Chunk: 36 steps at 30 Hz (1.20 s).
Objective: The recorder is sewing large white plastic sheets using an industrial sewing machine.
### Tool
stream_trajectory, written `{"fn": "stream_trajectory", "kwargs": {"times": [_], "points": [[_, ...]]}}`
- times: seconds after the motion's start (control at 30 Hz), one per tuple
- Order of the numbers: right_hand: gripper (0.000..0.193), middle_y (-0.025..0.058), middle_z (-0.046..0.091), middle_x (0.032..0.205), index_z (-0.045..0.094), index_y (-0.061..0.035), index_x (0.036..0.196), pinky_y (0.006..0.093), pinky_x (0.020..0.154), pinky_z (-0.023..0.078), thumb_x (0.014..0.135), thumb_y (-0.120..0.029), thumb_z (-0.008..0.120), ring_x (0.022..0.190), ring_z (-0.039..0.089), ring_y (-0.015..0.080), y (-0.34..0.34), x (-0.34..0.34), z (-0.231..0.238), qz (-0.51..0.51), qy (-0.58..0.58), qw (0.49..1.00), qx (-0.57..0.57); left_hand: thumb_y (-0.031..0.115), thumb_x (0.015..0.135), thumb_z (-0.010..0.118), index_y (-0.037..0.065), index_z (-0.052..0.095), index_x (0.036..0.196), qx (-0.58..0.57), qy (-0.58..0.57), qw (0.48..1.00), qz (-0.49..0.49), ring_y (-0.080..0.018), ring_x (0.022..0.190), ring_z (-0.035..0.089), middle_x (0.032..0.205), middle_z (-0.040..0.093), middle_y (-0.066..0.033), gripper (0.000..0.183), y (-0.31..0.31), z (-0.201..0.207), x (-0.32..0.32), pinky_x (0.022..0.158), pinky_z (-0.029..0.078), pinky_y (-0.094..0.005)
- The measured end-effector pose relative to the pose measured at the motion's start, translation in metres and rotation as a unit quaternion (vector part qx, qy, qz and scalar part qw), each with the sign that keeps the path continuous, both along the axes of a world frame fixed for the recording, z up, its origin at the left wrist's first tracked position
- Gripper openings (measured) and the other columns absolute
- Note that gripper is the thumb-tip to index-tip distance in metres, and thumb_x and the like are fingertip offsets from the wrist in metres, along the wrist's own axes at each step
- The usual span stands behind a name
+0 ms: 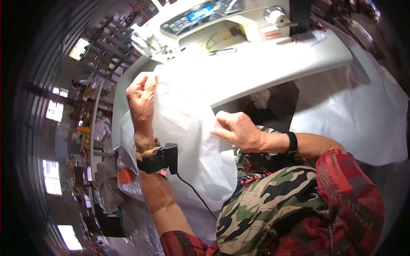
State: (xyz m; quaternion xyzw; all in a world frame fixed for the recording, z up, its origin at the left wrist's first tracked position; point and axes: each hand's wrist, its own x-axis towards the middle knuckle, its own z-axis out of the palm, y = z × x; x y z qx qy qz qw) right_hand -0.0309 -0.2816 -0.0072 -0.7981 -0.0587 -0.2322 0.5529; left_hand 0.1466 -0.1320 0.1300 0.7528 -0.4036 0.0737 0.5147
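Observation:
White fabric (183, 123) hangs between my hands, its upper part lying on the sewing machine's bed and its lower part draping over my lap. My left hand (143, 96) pinches the fabric's left edge, just below the machine's needle end. Farther down and to the right, my right hand (239, 130) closes its fingers on the right edge of the same fabric. The sewing machine (252, 25) stands beyond both hands, with a lit blue display on its arm. Glare washes out the cloth near the needle area.
A pair of thread snips (223, 51) lies on the machine bed. White sheeting (346, 111) spreads over the right side. A dark opening (277, 102) lies under the table's front edge. A black cable (194, 194) runs down from a device (164, 158) on my left wrist.

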Motion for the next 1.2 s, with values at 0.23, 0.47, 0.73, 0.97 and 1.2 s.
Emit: {"fn": "stream_trajectory", "kwargs": {"times": [0.23,0.47,0.73,0.97,1.2], "points": [[0.022,0.0161,0.067,0.106,0.065,-0.0015,0.106,0.0366,0.081,0.054,0.094,-0.019,0.060,0.092,0.066,0.0328,0.014,-0.008,-0.003,0.090,-0.081,0.992,-0.025,0.013,0.099,0.060,-0.001,0.066,0.091,-0.021,0.060,0.998,0.009,-0.0031,0.072,0.053,0.079,0.062,0.0035,0.017,0.003,-0.001,0.004,0.066,0.043,-0.0190],[0.035,0.0138,0.071,0.082,0.052,0.0051,0.126,0.0302,0.071,0.057,0.100,-0.019,0.050,0.077,0.069,0.0166,0.020,-0.004,0.006,0.187,0.131,0.881,0.413,0.016,0.099,0.059,0.000,0.066,0.091,-0.030,0.119,0.992,0.018,-0.0050,0.072,0.056,0.080,0.063,0.0014,0.019,0.004,0.000,0.005,0.066,0.045,-0.0196],[0.047,0.0166,0.067,0.069,0.057,0.0056,0.123,0.0366,0.061,0.055,0.085,-0.021,0.065,0.060,0.066,0.0259,0.026,0.041,0.008,0.164,0.186,0.926,0.284,0.020,0.100,0.058,0.003,0.064,0.090,-0.030,0.129,0.991,0.022,-0.0037,0.067,0.055,0.077,0.062,0.0021,0.020,0.008,-0.003,0.009,0.062,0.044,-0.0183],[0.026,0.0168,0.065,0.087,0.064,0.0008,0.101,0.0438,0.071,0.052,0.090,-0.021,0.055,0.075,0.065,0.0310,0.050,0.043,-0.009,0.070,-0.038,0.990,0.114,0.017,0.101,0.055,0.004,0.064,0.090,-0.021,0.117,0.993,0.015,-0.0036,0.069,0.052,0.080,0.060,0.0041,0.019,0.016,-0.002,0.014,0.062,0.042,-0.0202],[0.049,0.0090,0.060,0.077,0.040,0.0059,0.135,0.0278,0.052,0.054,0.096,-0.021,0.051,0.059,0.059,0.0129,0.044,0.040,0.009,0.213,0.152,0.857,0.443,0.019,0.100,0.058,0.002,0.065,0.089,-0.032,0.136,0.990,0.014,-0.0039,0.068,0.054,0.078,0.064,0.0017,0.021,0.014,-0.003,0.010,0.064,0.042,-0.0187]]}}
